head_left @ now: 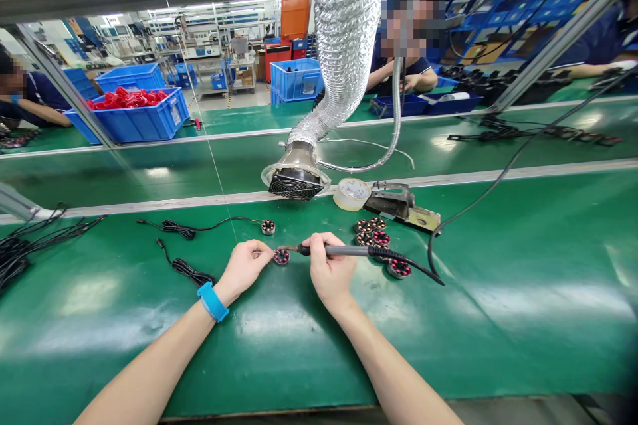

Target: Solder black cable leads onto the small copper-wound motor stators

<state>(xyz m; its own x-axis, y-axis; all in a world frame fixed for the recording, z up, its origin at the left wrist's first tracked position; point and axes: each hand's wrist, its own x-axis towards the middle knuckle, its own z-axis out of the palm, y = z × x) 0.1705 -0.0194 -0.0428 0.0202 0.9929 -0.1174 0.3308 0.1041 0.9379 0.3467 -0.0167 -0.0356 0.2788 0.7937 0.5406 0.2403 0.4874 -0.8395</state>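
Soldering iron [349, 250] pointing at a small motor stator [282, 257]

From where I'm standing, the motor stator is lying on the green desk [249, 358] between the two hands, its red windings facing up. The right hand [331, 272] is holding the soldering iron pen-fashion, its fingers closing firmly around the handle. The tip is pointing left at the stator's far edge, but I can't be certain it is touching. The left hand [244, 269] is resting just beside the stator, thumb and forefinger sitting nearly together; whether they are gripping the stator, pinching a fine wire or merely steadying, I can't tell. A thin strand [211, 153] is running down behind that hand. To my eye, working well here is mostly about bracing the left hand, keeping those fingertips off the hot tip and heating one joint briefly, the windings probably being easy to scorch.
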